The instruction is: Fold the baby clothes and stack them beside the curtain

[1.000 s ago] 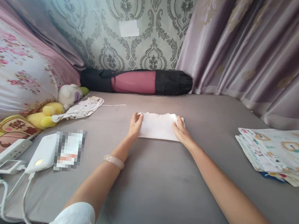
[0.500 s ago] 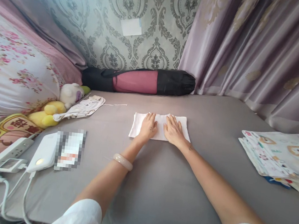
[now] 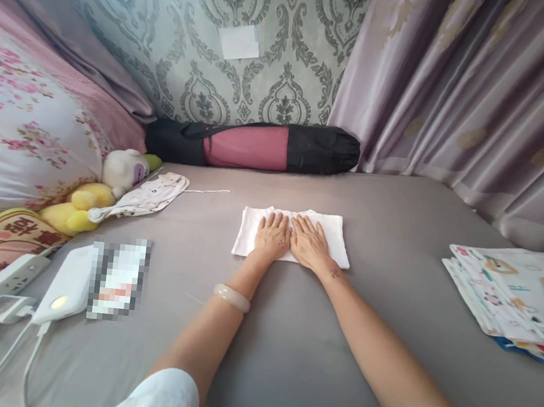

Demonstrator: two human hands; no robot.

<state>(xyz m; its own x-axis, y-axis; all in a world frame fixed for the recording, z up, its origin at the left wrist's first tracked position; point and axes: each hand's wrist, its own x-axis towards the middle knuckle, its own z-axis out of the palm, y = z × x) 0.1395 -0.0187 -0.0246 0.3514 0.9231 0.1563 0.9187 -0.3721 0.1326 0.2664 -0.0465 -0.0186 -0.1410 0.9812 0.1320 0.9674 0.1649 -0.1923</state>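
Note:
A folded white cloth (image 3: 341, 240) lies flat on the grey bed sheet (image 3: 283, 321), in the middle of the head view. On its left half rests my left hand (image 3: 273, 236), palm down with the fingers stretched out. My right hand (image 3: 309, 241) presses flat on the cloth beside it, fingers extended and a little apart. The two hands almost touch at the cloth's centre. Neither one grips anything. Part of the cloth is hidden under the palms.
Stacked patterned cloths (image 3: 515, 297) lie at the right. Along the wall stretches a black and pink rolled bag (image 3: 249, 146). To the left are plush toys (image 3: 122, 171), a small printed cloth (image 3: 151, 197), a white power bank (image 3: 69, 282) with cables and a power strip (image 3: 5, 285).
Both hands have moved toward each other over the cloth, closing the gap between them. The camera view has shifted slightly. The cloth stays flat in the same place.

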